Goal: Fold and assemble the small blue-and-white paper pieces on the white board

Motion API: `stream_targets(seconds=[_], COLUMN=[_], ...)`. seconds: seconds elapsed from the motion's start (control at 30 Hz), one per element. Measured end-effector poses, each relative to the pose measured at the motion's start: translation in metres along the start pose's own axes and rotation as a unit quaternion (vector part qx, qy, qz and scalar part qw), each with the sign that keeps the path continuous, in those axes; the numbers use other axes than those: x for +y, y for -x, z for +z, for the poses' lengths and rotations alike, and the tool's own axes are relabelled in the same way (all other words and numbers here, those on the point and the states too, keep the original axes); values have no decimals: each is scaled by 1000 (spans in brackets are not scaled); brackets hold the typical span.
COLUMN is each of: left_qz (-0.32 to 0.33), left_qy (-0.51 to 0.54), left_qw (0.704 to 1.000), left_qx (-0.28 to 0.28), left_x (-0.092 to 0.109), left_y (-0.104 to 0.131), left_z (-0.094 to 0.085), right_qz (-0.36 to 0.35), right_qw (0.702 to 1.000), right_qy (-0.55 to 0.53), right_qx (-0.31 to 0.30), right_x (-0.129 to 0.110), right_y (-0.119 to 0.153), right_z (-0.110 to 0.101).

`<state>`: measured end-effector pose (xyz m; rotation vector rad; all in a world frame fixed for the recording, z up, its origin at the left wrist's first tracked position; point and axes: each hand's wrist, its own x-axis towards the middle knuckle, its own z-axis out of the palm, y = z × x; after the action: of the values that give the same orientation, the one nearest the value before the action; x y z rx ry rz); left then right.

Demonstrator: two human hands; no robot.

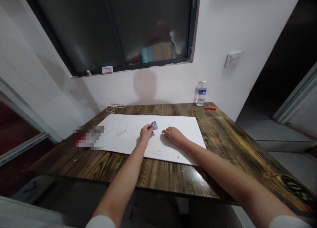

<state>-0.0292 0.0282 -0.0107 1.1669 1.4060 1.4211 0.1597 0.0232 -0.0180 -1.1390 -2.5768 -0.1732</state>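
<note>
One small blue-and-white packet (155, 125) sits pinched in the left grip (151, 127).

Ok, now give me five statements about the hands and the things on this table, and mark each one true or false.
1. The left hand holds a small blue item. True.
2. The bottle lies on its side. False: the bottle stands upright.
3. The right hand is over the white board. True.
4. The red stick-like object is left of the bottle. False: the red stick-like object lies to its right, as the wearer sees it.
5. A pale cord lies near the table's far edge. True.
</note>
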Motion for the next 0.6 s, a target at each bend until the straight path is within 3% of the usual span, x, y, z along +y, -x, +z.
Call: stream_targets(seconds=[0.3,0.6], left_qz=[5,11], left_qy=[-7,-22], left_qw=[1000,1000], left_qx=[1,-4], left_x=[-2,-2], left_y=[-2,-2], left_z=[0,0], right_qz=[-13,39], right_qw=[1000,998], right_qy=[6,-54], right_qx=[-14,19], right_x=[-2,3], right_y=[2,5], right_z=[-5,-3])
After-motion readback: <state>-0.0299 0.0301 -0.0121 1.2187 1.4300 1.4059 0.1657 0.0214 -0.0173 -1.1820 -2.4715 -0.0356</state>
